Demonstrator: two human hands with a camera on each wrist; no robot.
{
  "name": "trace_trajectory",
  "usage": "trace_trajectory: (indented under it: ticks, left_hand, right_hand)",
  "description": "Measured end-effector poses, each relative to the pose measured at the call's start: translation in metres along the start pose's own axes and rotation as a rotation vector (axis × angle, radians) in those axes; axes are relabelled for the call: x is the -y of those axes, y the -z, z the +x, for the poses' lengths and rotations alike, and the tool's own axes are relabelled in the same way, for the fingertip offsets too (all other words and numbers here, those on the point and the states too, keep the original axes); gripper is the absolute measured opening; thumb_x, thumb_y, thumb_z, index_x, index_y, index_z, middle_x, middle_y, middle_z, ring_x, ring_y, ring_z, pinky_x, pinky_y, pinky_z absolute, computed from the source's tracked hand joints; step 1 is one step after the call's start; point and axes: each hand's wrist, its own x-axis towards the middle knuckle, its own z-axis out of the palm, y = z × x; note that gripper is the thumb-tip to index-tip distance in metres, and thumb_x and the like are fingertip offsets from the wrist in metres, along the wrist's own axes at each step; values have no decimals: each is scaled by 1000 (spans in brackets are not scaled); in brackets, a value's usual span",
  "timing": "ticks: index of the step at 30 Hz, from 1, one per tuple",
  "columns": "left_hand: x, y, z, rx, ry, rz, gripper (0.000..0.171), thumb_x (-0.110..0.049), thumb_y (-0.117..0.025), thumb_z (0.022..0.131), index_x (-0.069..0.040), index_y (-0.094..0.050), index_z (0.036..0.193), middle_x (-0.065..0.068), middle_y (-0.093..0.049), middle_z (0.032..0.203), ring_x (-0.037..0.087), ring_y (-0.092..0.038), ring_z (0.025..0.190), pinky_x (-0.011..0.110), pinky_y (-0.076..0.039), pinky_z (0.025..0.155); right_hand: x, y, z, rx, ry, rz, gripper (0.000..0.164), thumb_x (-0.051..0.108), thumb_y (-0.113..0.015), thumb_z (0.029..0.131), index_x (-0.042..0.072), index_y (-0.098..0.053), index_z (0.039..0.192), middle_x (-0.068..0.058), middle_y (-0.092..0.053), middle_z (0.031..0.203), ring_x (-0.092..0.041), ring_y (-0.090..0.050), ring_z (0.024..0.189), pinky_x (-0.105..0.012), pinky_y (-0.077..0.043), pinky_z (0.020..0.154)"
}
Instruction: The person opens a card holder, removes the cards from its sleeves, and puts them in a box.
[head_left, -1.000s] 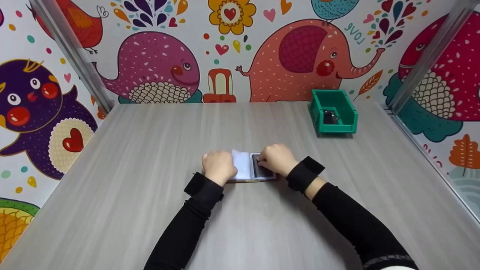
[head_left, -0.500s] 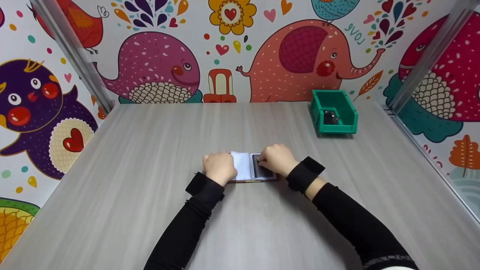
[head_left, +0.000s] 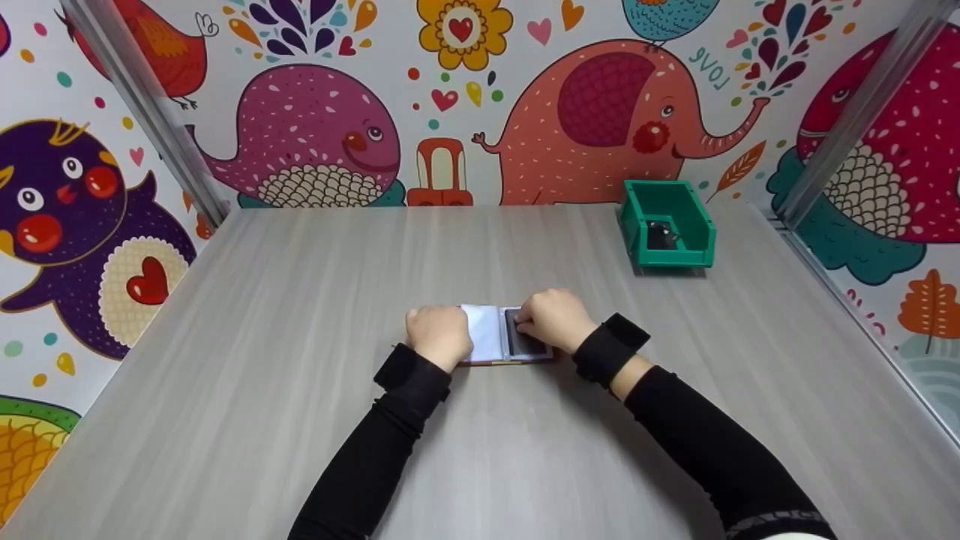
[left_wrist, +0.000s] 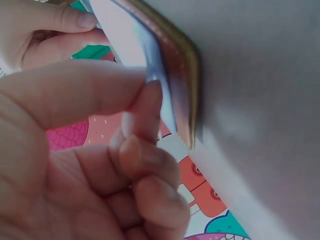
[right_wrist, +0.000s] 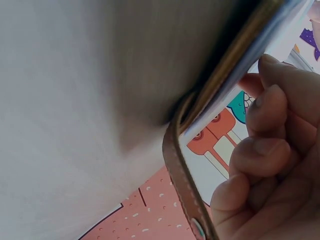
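Observation:
An open card holder (head_left: pixel 484 334) lies on the table between both hands, with pale translucent sleeves on the left and a dark panel (head_left: pixel 525 341) on the right. Its brown leather cover (left_wrist: pixel 186 60) shows at the edge in the left wrist view. My left hand (head_left: pixel 439 335) pinches the edge of a sleeve (left_wrist: pixel 155 65) between thumb and index finger, the other fingers curled. On the opposite side, my right hand (head_left: pixel 559 320) pinches the sleeve edge by the dark panel; its exact contact is partly hidden. A brown strap (right_wrist: pixel 175 155) with a snap hangs from the cover.
A green bin (head_left: pixel 675 258) holding a small black object (head_left: pixel 660 235) stands at the back right of the grey table (head_left: pixel 315 277). Printed cartoon walls (head_left: pixel 450 97) with metal posts (head_left: pixel 142 112) enclose the back and sides.
The raised corner of the left sleeve has come down and lies flatter. My left hand and wrist have shifted very slightly to the right; my right hand stays in place.

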Motion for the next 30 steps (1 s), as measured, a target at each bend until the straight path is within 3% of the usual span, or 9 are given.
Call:
trace_trajectory:
  ticks: [14,30]
  left_hand:
    - [1,-4,-4,-144,-85,-11,4,-10,-70,76,-8,-71,79,9,-70,84,30,-64,82,40,-42,74]
    - [1,-5,-2,-155,-80,-32,4,-7,-67,76,-8,-71,78,9,-70,82,30,-64,81,40,-42,74]
  right_hand:
    - [-2,-2,0,4,2,9,4,13,-78,83,12,-81,86,-1,-75,85,-23,-68,72,-42,-51,66]
    - [-3,0,-1,-16,15,36,9,11,-79,81,11,-81,91,-4,-75,87,-23,-70,75,-41,-53,66]
